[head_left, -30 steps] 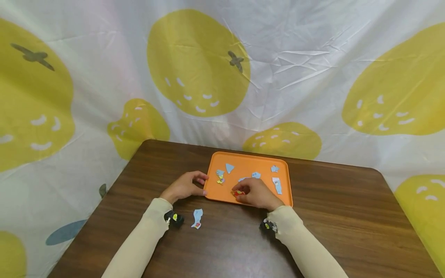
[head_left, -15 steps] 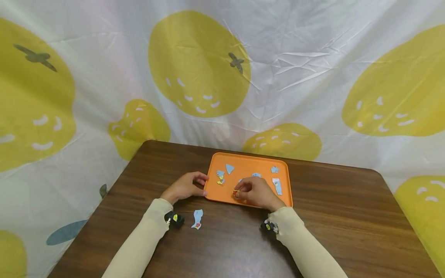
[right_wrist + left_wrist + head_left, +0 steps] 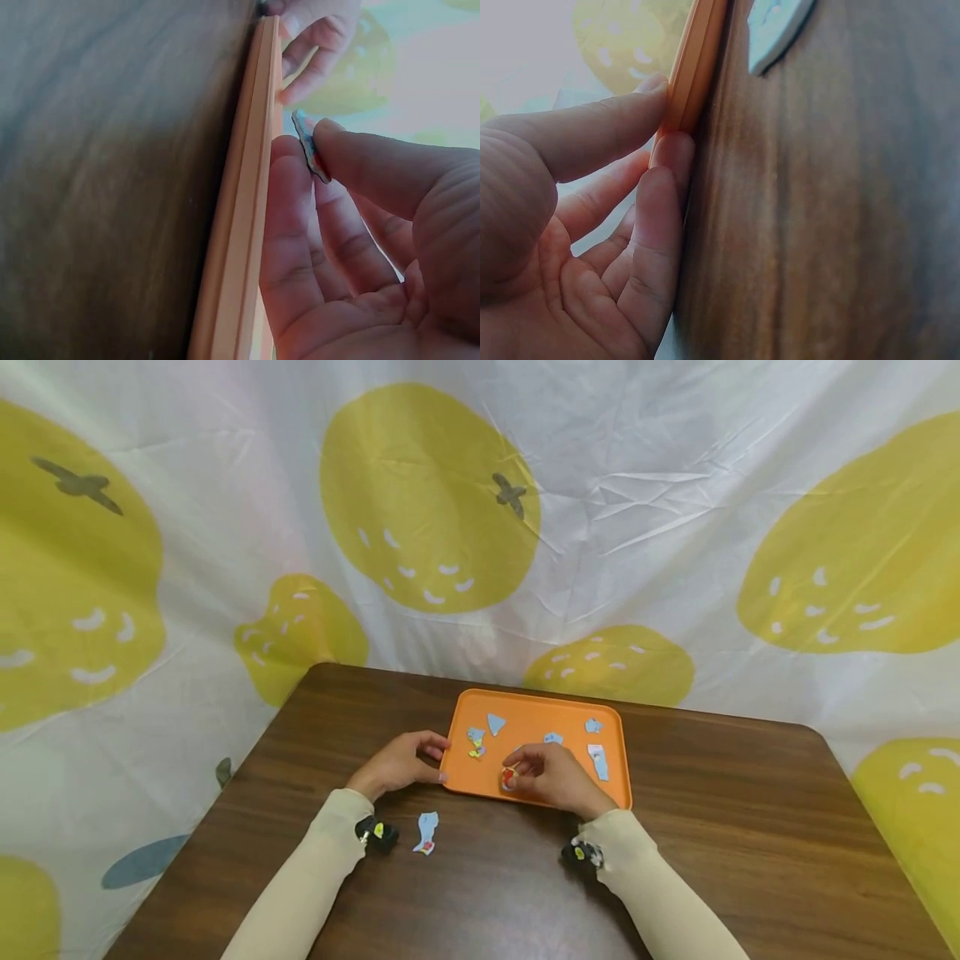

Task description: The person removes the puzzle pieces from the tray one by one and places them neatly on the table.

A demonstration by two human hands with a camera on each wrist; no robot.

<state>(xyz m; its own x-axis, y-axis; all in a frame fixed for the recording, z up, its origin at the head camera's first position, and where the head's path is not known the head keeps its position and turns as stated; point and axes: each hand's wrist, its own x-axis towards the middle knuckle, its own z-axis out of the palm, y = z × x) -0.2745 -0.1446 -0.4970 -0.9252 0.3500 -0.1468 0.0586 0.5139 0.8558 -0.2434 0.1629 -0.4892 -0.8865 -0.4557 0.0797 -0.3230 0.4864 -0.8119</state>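
In the head view my right hand [image 3: 553, 774] is over the front of the orange tray [image 3: 459, 710]. Thumb and fingers pinch a small, thin puzzle piece [image 3: 508, 778] with red on it. The right wrist view shows that puzzle piece [image 3: 308, 146] edge-on, tilted up between thumb and fingertips. My left hand [image 3: 399, 765] holds the tray at its front left corner, thumb and fingertips against the rim [image 3: 690, 82]. Around my right hand several pale blue puzzle pieces lie on the tray, such as a triangular one [image 3: 496, 724]. Part of the tray is hidden under that hand.
One pale blue puzzle piece [image 3: 426, 833] with a red spot lies on the brown wooden table [image 3: 720, 827], in front of the tray. At the tray's right side are two more pieces, a long one [image 3: 597, 762] and a small one [image 3: 593, 725]. A patterned curtain [image 3: 600, 485] hangs behind.
The red puzzle piece, lying flatter under my right fingertips a second ago, is now tilted up in their pinch. My left hand has stayed at the tray's corner.
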